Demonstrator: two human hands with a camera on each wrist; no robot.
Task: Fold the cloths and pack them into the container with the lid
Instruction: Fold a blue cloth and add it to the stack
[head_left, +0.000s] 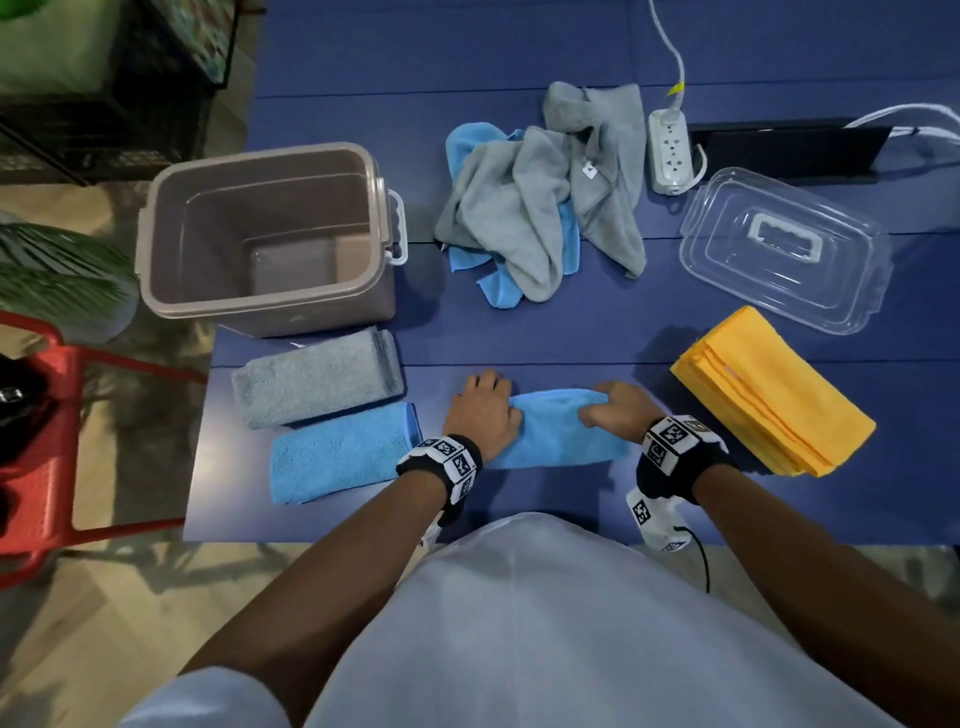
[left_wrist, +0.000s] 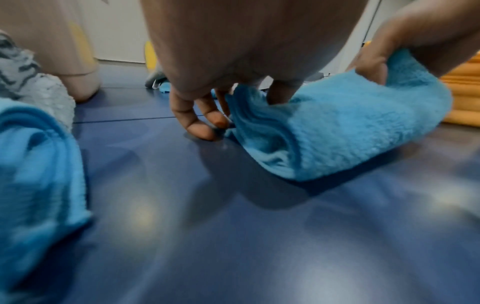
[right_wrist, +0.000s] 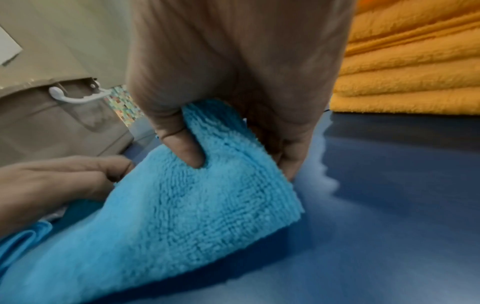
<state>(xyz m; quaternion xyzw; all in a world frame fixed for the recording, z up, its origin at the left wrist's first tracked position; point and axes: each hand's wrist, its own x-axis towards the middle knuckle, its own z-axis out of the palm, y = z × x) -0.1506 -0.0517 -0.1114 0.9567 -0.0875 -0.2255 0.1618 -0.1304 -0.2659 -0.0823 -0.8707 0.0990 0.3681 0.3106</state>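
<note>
Far left, we have the taupe container (head_left: 265, 234) open and empty, its clear lid (head_left: 784, 249) lying well apart at far right. Near left, a folded grey cloth (head_left: 317, 382) and a folded blue cloth (head_left: 340, 452) lie side by side just in front of the container.

At near centre we work on the blue microfibre cloth (head_left: 558, 428), long axis running left-right across the blue table (head_left: 519, 332). Our left hand (head_left: 483, 410) is at its left end: thumb tucked into the cloth's folds, other fingertips (left_wrist: 205, 125) curled down at the edge by the tabletop. Our right hand (head_left: 618, 410) pinches the raised right end, thumb (right_wrist: 185, 144) on top, fingers underneath. We judge this a fold in progress; each hand sits at its own end, so the next move runs along that axis, right end over toward left.

Far centre, an unfolded grey-and-blue cloth pile (head_left: 540, 202) waits. Right of it sits a white power strip (head_left: 670, 150). Near right sits a folded yellow cloth stack (head_left: 769, 395). Nothing is packed yet.

Off the table's left edge is a red chair (head_left: 47, 441) on a pale floor.
</note>
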